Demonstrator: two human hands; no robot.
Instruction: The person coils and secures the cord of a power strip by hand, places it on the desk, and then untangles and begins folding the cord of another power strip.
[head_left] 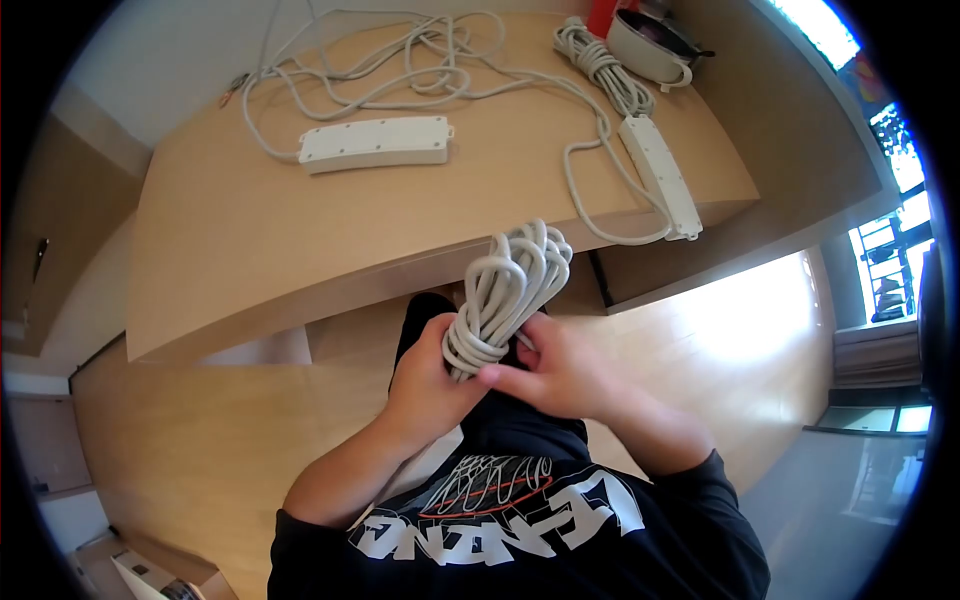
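Desk (260, 230) fills the far side. Loose cord (440, 86) sprawls in tangled loops across its back, one run going to the left strip (375, 143), lying flat. Right strip (660, 178) sits slantwise near the right end, its tip at the front edge; tied coil (603, 70) just behind it. Held coil (508, 285) is up over the lap, off the desk's front edge. Left hand (435, 375) wraps its bound end; right hand (560, 370) closed at the wraps, thumb against them.
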